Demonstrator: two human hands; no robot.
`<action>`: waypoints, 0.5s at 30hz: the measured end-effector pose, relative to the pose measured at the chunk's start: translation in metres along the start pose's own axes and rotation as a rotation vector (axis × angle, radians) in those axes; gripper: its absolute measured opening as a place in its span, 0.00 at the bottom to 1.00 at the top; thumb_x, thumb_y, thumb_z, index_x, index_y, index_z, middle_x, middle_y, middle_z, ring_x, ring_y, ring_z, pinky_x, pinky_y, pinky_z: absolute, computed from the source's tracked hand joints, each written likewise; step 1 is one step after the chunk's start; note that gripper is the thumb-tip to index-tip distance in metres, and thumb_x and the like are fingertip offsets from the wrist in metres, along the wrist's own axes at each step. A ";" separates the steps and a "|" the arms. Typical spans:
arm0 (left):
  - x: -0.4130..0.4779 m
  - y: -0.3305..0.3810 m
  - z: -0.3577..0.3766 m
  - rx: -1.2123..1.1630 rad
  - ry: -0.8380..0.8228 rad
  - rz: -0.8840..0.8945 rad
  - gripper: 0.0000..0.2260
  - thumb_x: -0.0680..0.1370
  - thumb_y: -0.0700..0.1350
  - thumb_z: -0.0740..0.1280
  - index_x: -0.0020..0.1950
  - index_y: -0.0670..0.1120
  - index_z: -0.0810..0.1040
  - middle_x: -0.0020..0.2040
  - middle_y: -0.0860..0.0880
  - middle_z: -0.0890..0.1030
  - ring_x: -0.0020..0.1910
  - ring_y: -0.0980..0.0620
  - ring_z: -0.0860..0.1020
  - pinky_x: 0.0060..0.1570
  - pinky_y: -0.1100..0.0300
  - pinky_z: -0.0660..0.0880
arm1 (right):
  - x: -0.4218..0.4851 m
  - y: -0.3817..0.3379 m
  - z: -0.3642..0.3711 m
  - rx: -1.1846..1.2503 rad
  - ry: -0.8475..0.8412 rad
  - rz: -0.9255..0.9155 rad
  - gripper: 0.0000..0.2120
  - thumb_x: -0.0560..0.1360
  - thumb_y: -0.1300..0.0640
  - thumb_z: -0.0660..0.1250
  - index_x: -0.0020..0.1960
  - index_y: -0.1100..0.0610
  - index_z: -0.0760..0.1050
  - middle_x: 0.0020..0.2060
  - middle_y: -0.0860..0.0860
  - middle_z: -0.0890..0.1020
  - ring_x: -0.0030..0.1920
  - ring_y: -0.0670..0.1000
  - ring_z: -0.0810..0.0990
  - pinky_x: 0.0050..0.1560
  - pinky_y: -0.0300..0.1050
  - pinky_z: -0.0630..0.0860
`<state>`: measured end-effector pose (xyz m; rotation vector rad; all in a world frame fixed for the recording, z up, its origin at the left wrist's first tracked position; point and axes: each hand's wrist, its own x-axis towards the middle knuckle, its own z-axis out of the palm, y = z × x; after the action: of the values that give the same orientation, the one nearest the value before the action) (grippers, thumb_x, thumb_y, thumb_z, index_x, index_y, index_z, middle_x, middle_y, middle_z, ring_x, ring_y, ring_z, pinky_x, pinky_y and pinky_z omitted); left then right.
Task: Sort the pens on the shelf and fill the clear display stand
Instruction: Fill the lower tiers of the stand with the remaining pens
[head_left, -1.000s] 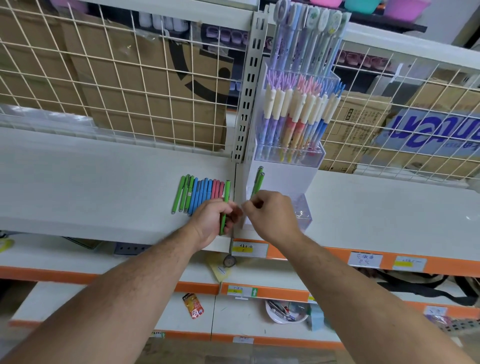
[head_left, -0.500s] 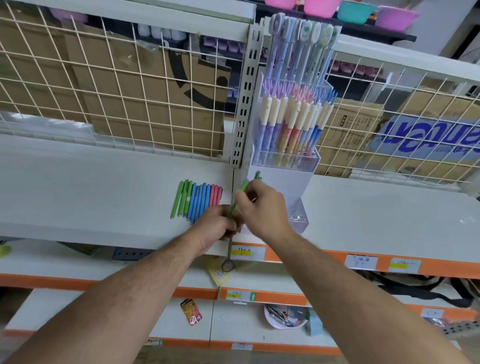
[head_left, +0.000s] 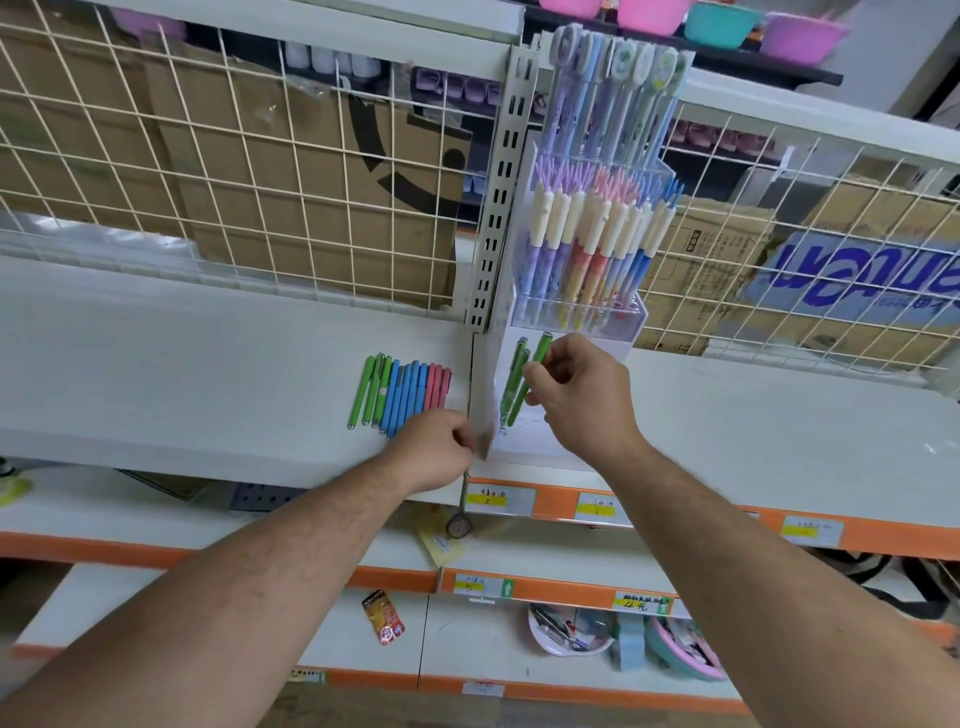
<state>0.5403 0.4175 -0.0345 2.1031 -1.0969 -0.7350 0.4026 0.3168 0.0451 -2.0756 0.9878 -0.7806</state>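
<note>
A row of green, blue and pink pens (head_left: 402, 395) lies side by side on the white shelf (head_left: 182, 374). Right of it stands the clear display stand (head_left: 618, 325), its upper tiers full of pastel pens (head_left: 587, 244). Two green pens (head_left: 511, 387) lean in its lowest tier. My right hand (head_left: 579, 397) pinches a third green pen (head_left: 544, 347) just above that tier, beside the two. My left hand (head_left: 439, 449) rests at the shelf's front edge with fingers curled, against the stand's front left corner, with no pen in it.
A wire grid (head_left: 260, 182) with cardboard boxes behind it backs the shelf. A slotted metal upright (head_left: 498, 197) rises just left of the stand. Orange price strips (head_left: 675, 512) line the shelf fronts. Lower shelves hold small bowls (head_left: 569, 631) of items.
My right hand took the green pen from my left hand and lifted it up and right to the stand's lowest tier. My left hand stayed at the shelf edge, now without a pen.
</note>
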 end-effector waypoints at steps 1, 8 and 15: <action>0.000 0.000 0.000 0.003 -0.001 0.000 0.09 0.74 0.36 0.67 0.46 0.50 0.82 0.45 0.53 0.82 0.46 0.55 0.79 0.49 0.56 0.79 | 0.000 0.001 0.001 -0.009 -0.004 -0.001 0.07 0.77 0.55 0.70 0.43 0.54 0.74 0.36 0.53 0.84 0.40 0.55 0.84 0.42 0.58 0.82; 0.001 -0.001 -0.001 0.023 -0.016 -0.008 0.09 0.73 0.37 0.68 0.43 0.51 0.81 0.43 0.54 0.82 0.46 0.54 0.79 0.47 0.57 0.79 | 0.002 -0.001 0.007 -0.015 -0.007 -0.007 0.07 0.79 0.54 0.70 0.45 0.55 0.75 0.37 0.52 0.84 0.40 0.52 0.83 0.40 0.47 0.80; 0.001 0.000 -0.001 0.018 -0.017 -0.006 0.09 0.74 0.37 0.68 0.44 0.51 0.81 0.44 0.54 0.81 0.46 0.55 0.79 0.45 0.60 0.77 | 0.003 0.000 0.009 -0.042 0.048 -0.007 0.07 0.79 0.53 0.69 0.45 0.54 0.74 0.37 0.52 0.84 0.40 0.53 0.83 0.39 0.43 0.77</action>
<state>0.5411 0.4173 -0.0344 2.1200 -1.1102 -0.7498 0.4103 0.3173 0.0403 -2.1055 1.0317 -0.8225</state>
